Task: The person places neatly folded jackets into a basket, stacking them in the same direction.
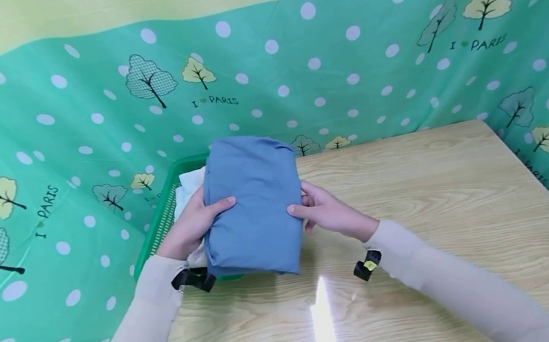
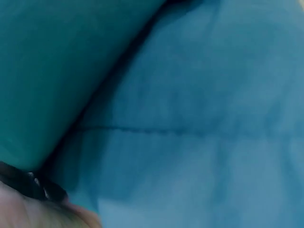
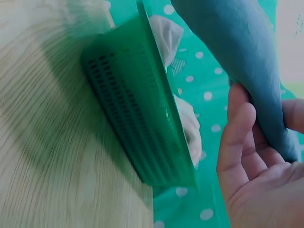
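A folded blue cloth (image 1: 256, 210) is held up between both hands, over the right part of a green basket (image 1: 156, 230). My left hand (image 1: 195, 220) grips its left edge, thumb on top and the other fingers hidden beneath. On the opposite edge my right hand (image 1: 327, 210) pinches the cloth, thumb above and fingers curled under it, as the right wrist view shows. Close up in the left wrist view, the blue cloth (image 2: 199, 161) fills most of the picture, with a stitched seam across it. Pale cloth (image 1: 191, 182) shows in the basket beside the left hand.
The basket stands at the left end of a wood-grain table (image 1: 424, 218). A green curtain (image 1: 343, 62) with white dots and printed trees hangs behind and at both sides. A bright strip of reflected light lies on the tabletop near the front.
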### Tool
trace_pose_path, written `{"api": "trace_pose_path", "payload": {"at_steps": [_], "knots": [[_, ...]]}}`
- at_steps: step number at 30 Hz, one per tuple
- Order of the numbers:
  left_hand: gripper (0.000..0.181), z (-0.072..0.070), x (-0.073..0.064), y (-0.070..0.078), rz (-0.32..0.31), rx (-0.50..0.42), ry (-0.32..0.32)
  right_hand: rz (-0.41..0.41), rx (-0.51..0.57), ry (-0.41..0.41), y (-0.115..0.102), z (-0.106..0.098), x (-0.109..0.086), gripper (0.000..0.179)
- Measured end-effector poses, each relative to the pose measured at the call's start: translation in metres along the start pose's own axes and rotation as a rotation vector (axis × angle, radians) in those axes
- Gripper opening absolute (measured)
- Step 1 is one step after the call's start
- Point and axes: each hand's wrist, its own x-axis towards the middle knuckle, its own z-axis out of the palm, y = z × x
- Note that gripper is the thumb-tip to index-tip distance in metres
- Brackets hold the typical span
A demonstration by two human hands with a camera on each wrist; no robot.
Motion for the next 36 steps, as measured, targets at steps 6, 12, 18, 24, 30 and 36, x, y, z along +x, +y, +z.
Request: {"api": "trace_pose_path", "payload": {"at_steps": [6,12,18,24,30,36], "knots": [[0.082,-0.024,-0.004,0.005,-0.009,0.088,0.015,-0.011,0.026,0.013,-0.008,0.016,0.014,0.060],[0.078,-0.049,-0.012,0.009,-0.034,0.151,0.043,0.005,0.056,0.011,-0.008,0.033,0.030,0.060],[0.091,-0.075,-0.012,0.016,-0.088,0.211,-0.002,-0.014,0.102,0.010,-0.013,0.047,0.048,0.058],[0.108,-0.097,-0.008,0.015,-0.157,0.292,-0.033,-0.002,0.122,0.030,-0.012,0.058,0.067,0.060],[0.112,-0.112,-0.001,0.005,-0.147,0.302,-0.041,0.020,0.114,0.026,-0.007,0.066,0.085,0.060],[0.109,-0.124,0.006,-0.008,-0.144,0.320,-0.002,0.055,0.115,0.020,0.003,0.071,0.099,0.063]]}}
